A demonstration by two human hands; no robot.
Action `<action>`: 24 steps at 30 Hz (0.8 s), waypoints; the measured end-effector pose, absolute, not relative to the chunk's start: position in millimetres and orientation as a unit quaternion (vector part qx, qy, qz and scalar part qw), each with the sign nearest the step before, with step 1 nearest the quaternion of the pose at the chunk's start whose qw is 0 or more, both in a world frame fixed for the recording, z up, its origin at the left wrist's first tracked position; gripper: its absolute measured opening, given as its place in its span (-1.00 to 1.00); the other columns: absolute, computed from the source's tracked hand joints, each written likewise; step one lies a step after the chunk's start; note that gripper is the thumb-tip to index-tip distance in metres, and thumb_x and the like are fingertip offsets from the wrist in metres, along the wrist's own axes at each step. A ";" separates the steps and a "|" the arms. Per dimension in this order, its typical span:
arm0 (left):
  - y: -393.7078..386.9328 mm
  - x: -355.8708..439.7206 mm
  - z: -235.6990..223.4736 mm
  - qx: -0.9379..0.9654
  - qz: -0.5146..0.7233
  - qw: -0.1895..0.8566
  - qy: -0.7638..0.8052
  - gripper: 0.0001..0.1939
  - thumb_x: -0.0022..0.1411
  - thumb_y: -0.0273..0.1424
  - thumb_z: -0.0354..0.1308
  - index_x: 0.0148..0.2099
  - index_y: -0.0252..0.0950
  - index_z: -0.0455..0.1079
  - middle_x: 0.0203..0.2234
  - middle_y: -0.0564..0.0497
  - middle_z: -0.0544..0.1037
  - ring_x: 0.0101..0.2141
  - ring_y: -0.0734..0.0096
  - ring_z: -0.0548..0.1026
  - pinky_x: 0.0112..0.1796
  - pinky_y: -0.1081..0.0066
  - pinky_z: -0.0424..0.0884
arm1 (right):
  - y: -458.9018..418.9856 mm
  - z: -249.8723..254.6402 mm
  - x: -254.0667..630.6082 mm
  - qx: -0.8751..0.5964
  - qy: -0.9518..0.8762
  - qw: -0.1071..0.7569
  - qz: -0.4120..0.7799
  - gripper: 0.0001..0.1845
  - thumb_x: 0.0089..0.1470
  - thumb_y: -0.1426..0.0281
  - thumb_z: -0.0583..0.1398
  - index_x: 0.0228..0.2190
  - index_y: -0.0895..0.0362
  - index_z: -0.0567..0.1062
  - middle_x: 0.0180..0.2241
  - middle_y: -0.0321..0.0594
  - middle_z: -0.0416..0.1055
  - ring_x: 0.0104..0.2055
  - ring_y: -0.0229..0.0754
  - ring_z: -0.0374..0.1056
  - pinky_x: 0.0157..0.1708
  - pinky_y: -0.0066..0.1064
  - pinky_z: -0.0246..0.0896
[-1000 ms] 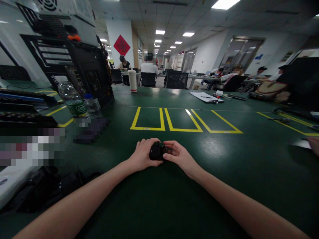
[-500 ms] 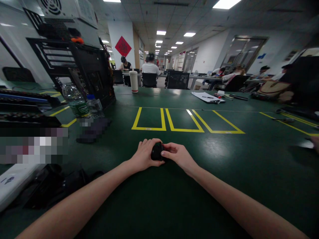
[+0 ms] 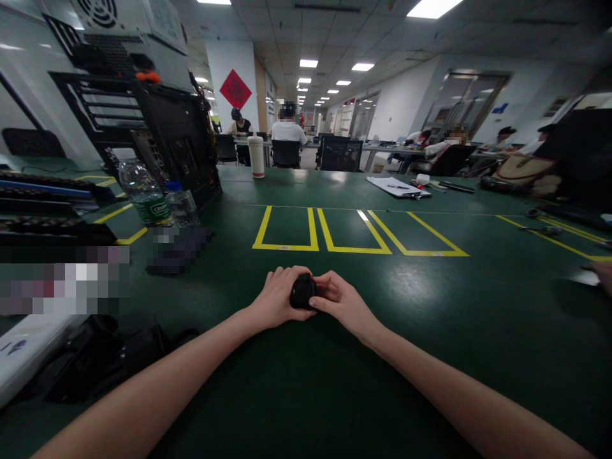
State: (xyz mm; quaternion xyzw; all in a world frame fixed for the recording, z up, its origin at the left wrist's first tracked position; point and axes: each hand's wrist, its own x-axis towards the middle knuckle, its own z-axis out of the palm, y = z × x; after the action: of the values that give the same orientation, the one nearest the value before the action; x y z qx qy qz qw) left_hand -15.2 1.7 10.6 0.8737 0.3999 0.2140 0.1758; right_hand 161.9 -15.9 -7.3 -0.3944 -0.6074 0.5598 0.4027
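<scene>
Between my two hands, low over the green table (image 3: 296,382), is a small black rounded object (image 3: 303,292) with a smooth, slightly shiny side; its exact kind is not clear. My left hand (image 3: 273,297) wraps around its left side, thumb below and fingers over the top. From the right, my right hand (image 3: 342,301) pinches its edge, with the thumb at the lower front and the fingertips partly hidden behind it. Beyond the hands, yellow tape outlines (image 3: 285,247) mark the tabletop.
At left stand a clear plastic bottle (image 3: 143,191), a smaller blue-capped bottle (image 3: 182,205) and a black computer case (image 3: 174,140). A white cup (image 3: 257,157) and a clipboard (image 3: 398,187) are farther back. Another person's hand (image 3: 603,273) shows at the right edge.
My right thumb has shifted slightly down along the black object and the right fingers have turned a little, baring more of its right side. My left hand keeps its hold.
</scene>
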 end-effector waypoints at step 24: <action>6.6 -14.7 -1.2 0.865 0.239 0.157 0.412 -0.39 -0.10 -0.21 0.20 0.00 -0.15 0.05 -0.22 0.00 0.30 -0.28 0.22 0.26 -0.29 0.29 0.16 | -13.3 -3.5 161.8 -0.403 -0.625 0.417 0.522 -0.79 -0.09 0.36 0.17 -0.33 0.10 0.32 -0.29 -0.29 0.29 -0.42 -0.34 0.28 -0.47 -0.47 0.23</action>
State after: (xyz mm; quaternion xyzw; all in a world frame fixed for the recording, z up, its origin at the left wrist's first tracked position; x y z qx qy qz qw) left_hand -14.7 6.6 -1.2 0.8651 0.4119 0.2393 0.1572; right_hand 161.8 -13.3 -3.5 -0.4029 -0.6252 0.5222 0.4173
